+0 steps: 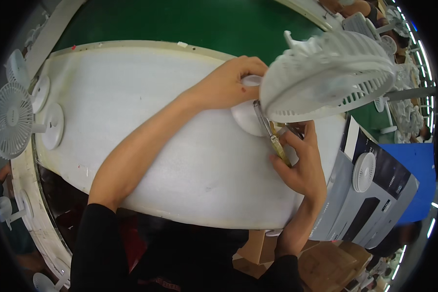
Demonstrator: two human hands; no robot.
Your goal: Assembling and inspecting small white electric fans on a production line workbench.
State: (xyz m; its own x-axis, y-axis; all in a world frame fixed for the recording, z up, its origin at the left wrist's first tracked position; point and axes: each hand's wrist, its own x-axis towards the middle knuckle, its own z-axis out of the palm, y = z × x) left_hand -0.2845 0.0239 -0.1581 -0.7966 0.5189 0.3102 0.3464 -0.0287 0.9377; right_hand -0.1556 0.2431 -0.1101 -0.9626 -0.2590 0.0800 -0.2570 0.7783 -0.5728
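A white desk fan (326, 82) stands on the right half of the white work surface, its round head tilted toward me. Its round base (248, 117) shows partly under my left hand. My left hand (231, 82) reaches in from the left and is closed at the fan's neck; the fan head hides the fingertips. In my right hand (301, 163), below the fan head, is a pliers-like metal tool (264, 119) with yellowish handles. Its slim jaws point up toward the fan's neck, close to my left hand. What the tips touch is hidden.
The white work surface (146, 87) has a raised edge before a green belt (180, 22). More white fans (13, 119) stand at the left. A round white fan part (364, 172) lies on printed grey card (355, 209) at right. Cardboard boxes (326, 265) sit low at right.
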